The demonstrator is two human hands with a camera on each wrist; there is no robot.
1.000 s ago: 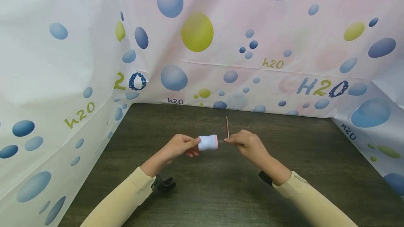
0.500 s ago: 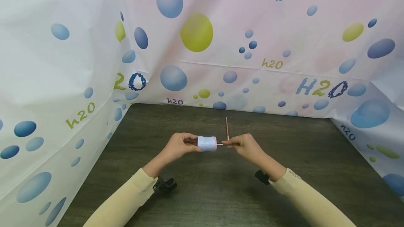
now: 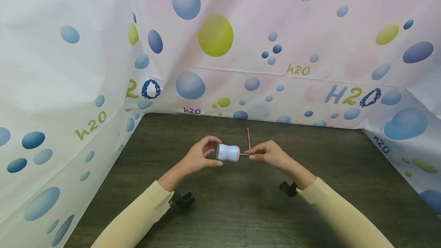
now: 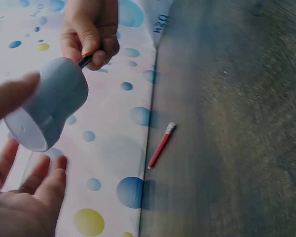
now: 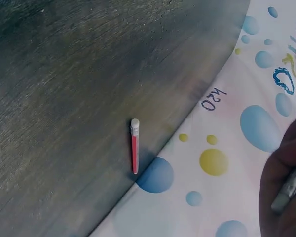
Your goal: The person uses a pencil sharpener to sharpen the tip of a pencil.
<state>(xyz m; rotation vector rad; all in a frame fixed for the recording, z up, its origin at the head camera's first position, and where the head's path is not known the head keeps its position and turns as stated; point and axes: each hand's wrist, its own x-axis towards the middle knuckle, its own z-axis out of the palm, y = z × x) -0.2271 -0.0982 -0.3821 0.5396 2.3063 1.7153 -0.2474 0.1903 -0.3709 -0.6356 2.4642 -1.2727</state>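
A pale blue, waisted pencil sharpener (image 3: pixel 228 152) with a pink end lies sideways in the air between the hands. My right hand (image 3: pixel 273 157) pinches a thin dark pencil (image 3: pixel 244 154), whose far end goes into the pink end. Around the sharpener's left end, my left hand (image 3: pixel 198 158) has its thumb and fingers spread. In the left wrist view the fingers stand apart from the sharpener (image 4: pixel 64 94), and the blurred thumb overlaps its side. At the edge of the right wrist view, a silvery pencil end (image 5: pixel 288 190) shows among the right hand's dark fingers.
A red pencil (image 3: pixel 248 139) with a white eraser end lies on the dark wooden table (image 3: pixel 310 156), beyond the right hand. A white sheet with blue and green bubbles (image 3: pixel 220 87) rises behind the table and along both sides.
My left hand has shifted from pinching the sharpener to spread fingers around its end. The sharpener has tilted slightly, showing its left end. The right hand keeps its pinch on the dark pencil.
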